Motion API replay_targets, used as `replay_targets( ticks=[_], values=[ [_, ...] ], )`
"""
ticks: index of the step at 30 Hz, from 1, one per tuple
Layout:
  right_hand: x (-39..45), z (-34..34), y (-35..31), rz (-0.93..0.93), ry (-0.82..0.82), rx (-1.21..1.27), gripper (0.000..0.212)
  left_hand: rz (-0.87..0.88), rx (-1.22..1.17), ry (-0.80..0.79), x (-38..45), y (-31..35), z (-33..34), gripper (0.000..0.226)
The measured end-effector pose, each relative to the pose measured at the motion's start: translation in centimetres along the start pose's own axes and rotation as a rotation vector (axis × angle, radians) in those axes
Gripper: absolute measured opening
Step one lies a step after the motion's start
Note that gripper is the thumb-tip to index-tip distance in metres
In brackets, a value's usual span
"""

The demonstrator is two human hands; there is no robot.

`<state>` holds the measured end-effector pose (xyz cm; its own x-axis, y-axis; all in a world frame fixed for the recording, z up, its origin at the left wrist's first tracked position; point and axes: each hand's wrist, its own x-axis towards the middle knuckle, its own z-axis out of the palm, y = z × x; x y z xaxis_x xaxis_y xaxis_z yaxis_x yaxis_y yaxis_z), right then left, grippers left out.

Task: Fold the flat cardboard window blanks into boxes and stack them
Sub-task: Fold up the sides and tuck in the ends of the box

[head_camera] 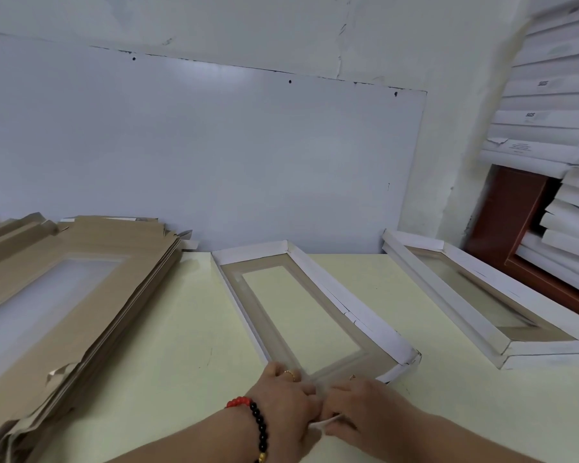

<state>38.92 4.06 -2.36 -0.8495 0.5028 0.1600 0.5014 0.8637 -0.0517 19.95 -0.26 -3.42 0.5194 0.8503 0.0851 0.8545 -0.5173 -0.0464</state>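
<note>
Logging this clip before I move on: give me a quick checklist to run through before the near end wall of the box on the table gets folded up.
1. Both hands on the near end: ok. Left hand and right hand meet at the near flap of the half-folded white cardboard window box.
2. Far end wall raised: ok.
3. Right long wall raised: ok.
4. Near flap locked in: cannot tell, the hands cover it.
5. Supply of flat brown cardboard window blanks: ok, a pile lies to the left.
6. Place to stack: ok, finished white window boxes lie stacked to the right.
</note>
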Motion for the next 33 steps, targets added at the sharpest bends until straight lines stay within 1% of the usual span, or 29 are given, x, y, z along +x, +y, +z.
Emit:
replay_targets(
  ticks=[2, 3, 6, 8, 10, 11, 12, 15, 17, 19, 21, 23, 24, 25, 27, 28, 31, 33],
  values=[
    [-0.2, -0.7, 1.2, -0.005, -0.036, -0.187, 0.021, 0.038, 0.033, -0.021, -0.4, -0.5, -0.1, 0.026],
    [-0.4, -0.8, 1.9, -0.011, -0.033, -0.235, 0.021, 0.040, 0.044, -0.028, -0.6, -0.8, -0.3, 0.024],
    [-1.0, -0.7, 2.8, -0.019, -0.026, -0.195, 0.025, 0.012, 0.043, -0.070, -1.3, -1.6, -0.7, 0.018],
    [-0.8, -0.3, 2.1, -0.028, 0.012, -0.208, 0.027, -0.035, 0.077, -0.097, -1.3, -1.8, -0.8, 0.020],
    [-0.2, 0.4, 0.8, -0.056, 0.054, -0.225, 0.027, -0.059, 0.121, -0.044, -1.2, -1.3, -0.6, 0.021],
    [0.0, 0.9, 0.1, -0.075, 0.067, -0.207, 0.028, -0.052, 0.134, -0.010, -1.2, -1.2, -0.2, 0.021],
    [0.3, 1.2, -0.7, -0.060, 0.086, -0.164, 0.030, -0.045, 0.127, 0.007, -1.3, -0.9, -0.1, 0.026],
    [0.9, 1.3, -2.2, 0.029, 0.149, -0.039, 0.029, -0.009, 0.068, 0.053, -1.5, -0.8, 0.6, 0.036],
    [1.0, 1.1, -1.9, 0.070, 0.117, 0.110, 0.022, 0.028, 0.117, 0.058, -1.7, -1.2, 0.8, 0.037],
    [0.9, 0.9, -1.1, 0.069, 0.074, 0.202, 0.025, 0.056, 0.166, 0.054, -2.1, -1.5, 0.4, 0.032],
    [0.3, 0.4, -0.5, 0.125, 0.053, 0.132, 0.026, 0.036, 0.163, 0.048, -2.2, -2.0, 0.0, 0.030],
    [-0.2, 0.4, 0.1, 0.199, -0.013, 0.045, 0.023, 0.049, 0.098, 0.055, -2.4, -2.0, -0.3, 0.026],
    [-0.2, 0.6, 0.2, 0.215, -0.043, 0.019, 0.022, 0.037, 0.037, 0.044, -2.3, -1.9, -0.4, 0.021],
    [-0.1, 0.8, 0.0, 0.229, -0.077, 0.002, 0.023, -0.007, 0.007, 0.008, -1.9, -1.7, -0.1, 0.022],
    [0.4, 1.1, -0.7, 0.231, -0.109, 0.030, 0.028, -0.031, 0.032, -0.009, -1.0, -1.1, 1.0, 0.033],
    [0.6, 1.2, -1.1, 0.230, -0.099, 0.066, 0.030, -0.031, 0.041, -0.020, -0.7, -0.8, 1.4, 0.036],
    [0.8, 1.0, -1.6, 0.200, -0.069, 0.135, 0.028, -0.055, 0.005, -0.028, 0.1, -0.5, 1.5, 0.033],
    [0.5, 0.4, -1.2, 0.169, -0.061, 0.175, 0.023, -0.022, -0.029, -0.021, 0.1, -0.9, 1.5, 0.032]
  ],
)
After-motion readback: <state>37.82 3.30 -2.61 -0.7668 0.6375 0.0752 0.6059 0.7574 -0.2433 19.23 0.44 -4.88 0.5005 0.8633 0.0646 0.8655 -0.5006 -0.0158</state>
